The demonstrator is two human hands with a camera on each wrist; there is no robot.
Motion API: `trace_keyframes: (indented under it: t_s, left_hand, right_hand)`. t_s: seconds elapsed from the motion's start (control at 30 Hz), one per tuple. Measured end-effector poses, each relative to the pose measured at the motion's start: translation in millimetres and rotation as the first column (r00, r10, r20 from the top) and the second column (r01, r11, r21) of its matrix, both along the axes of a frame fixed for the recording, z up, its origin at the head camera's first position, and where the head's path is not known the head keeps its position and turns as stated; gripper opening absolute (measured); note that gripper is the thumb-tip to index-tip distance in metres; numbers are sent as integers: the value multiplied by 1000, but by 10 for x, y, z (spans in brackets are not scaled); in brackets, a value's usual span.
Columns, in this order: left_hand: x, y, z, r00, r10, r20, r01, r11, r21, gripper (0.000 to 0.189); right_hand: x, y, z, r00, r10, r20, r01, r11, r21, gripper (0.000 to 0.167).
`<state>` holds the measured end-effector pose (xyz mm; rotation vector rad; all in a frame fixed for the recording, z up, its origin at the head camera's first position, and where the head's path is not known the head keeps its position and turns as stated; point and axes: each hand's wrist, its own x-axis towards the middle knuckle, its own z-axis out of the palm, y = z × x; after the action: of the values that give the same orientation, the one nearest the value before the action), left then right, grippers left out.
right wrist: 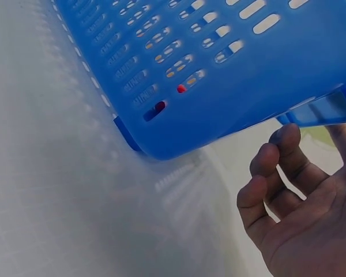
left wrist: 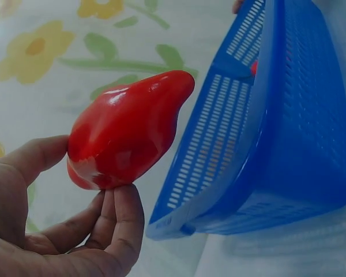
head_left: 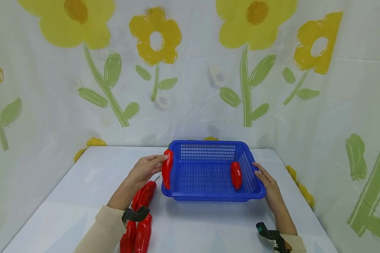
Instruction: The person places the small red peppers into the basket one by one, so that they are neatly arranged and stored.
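Between thumb and fingertips, my left hand (head_left: 146,169) pinches a red pepper (head_left: 167,169), upright at the left rim of the blue plastic basket (head_left: 209,197). The left wrist view shows this pepper (left wrist: 127,130) outside the basket wall (left wrist: 265,150). A second red pepper (head_left: 236,175) lies inside the basket toward its right side. At the right rim, my right hand (head_left: 270,185) grips the edge. From below, the right wrist view shows its curled fingers (right wrist: 265,161) beside the slotted wall. Several red peppers (head_left: 144,232) lie on the table left of the basket, partly behind my left wrist.
The white table (head_left: 209,228) extends around the basket. Behind and at both sides hangs a pale cloth (head_left: 190,112) printed with yellow flowers. Each wrist wears a dark strap (head_left: 136,214) with a small device.
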<state>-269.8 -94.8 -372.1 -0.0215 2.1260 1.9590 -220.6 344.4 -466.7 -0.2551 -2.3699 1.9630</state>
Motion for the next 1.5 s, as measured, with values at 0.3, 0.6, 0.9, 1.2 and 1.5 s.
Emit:
trace_keyframes:
  t_s: [0.3,0.6,0.9,1.2,1.5]
  left_hand:
    - [-62,201,11,999,-36,27,34,998,44,62]
    - [-86,387,40,998,-64,14,62,994,84,58]
    - [-98,446,-20,998,-50,34,46,994,98,53]
    - [-110,524,-69,994,-98,39,92,988,125,54]
    - [-184,672,-70,990,-136,24,131,978,160,52]
  right_hand:
    - [-14,-6,-37,1000,1,7,-1,1000,-4,62]
    - [-22,10,5,1000,-5,6,5,1000,-22,61]
    - [-26,-4,26,1000,-9,23,9,1000,-14,60]
    - [-5,-5,-10,999,-28,47,29,999,-24,61]
    - [-32,-27,14,999,-26,31,27,999,-25,63]
